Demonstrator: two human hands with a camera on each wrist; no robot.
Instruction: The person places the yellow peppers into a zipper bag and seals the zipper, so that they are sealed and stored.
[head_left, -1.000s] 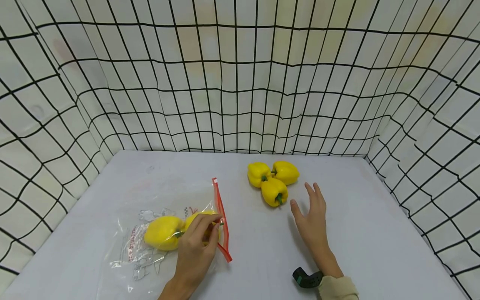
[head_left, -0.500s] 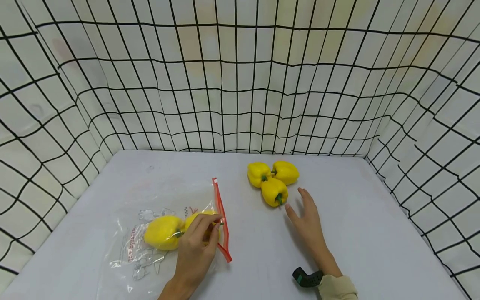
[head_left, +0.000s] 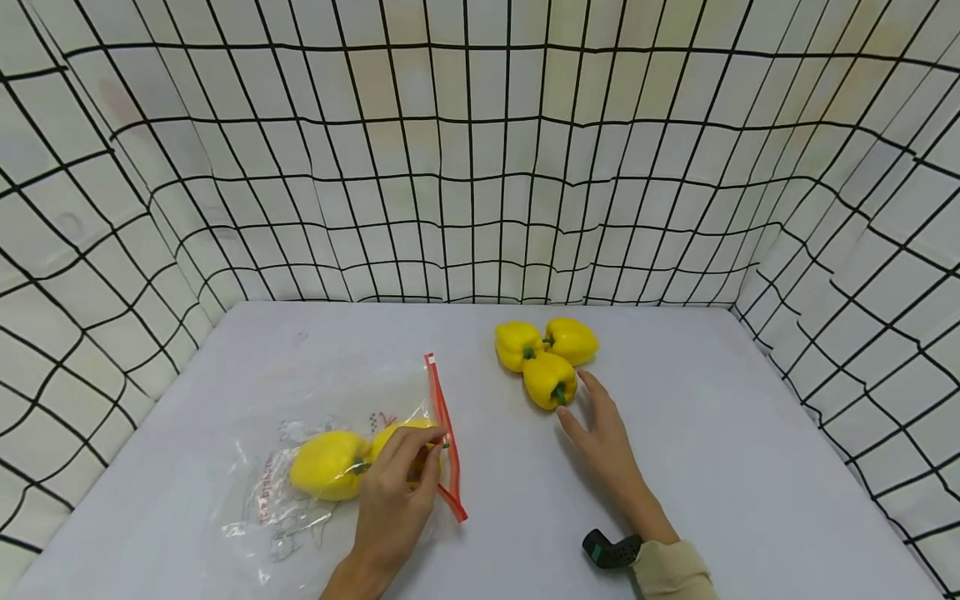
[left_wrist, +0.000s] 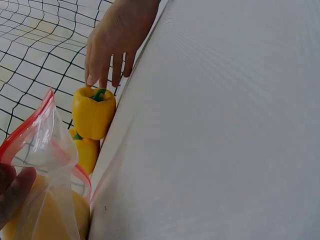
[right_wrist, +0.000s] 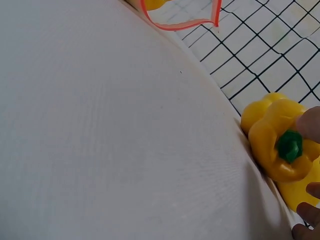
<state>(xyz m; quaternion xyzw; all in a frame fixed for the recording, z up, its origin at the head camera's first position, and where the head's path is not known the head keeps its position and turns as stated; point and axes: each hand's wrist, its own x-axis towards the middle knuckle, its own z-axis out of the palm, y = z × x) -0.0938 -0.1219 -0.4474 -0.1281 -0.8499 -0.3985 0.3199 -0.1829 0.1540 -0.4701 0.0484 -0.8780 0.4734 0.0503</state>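
Observation:
My left hand [head_left: 393, 504] pinches the opening edge of a clear zip bag [head_left: 251, 533] with a red seal strip. Inside the bag lie two yellow bell peppers [head_left: 326, 465]; my left fingers partly cover one. Farther back, three more yellow bell peppers sit clustered on the table. My right hand [head_left: 611, 450] is beside the nearest bell pepper [head_left: 543, 379], thumb and fingers spread around its right side. In the right wrist view the thumb [right_wrist: 311, 124] overlaps that pepper close to its green stem; whether it touches I cannot tell.
The white tabletop [head_left: 510, 533] reaches back to a white wall covered by a black grid net [head_left: 480, 179], which also runs along both sides. A black curved device [head_left: 611, 550] is at the right wrist, next to a beige sleeve [head_left: 671, 571].
My right hand has moved left toward the nearest bell pepper, its thumb now close to the stem. The left hand and the bag have stayed in place.

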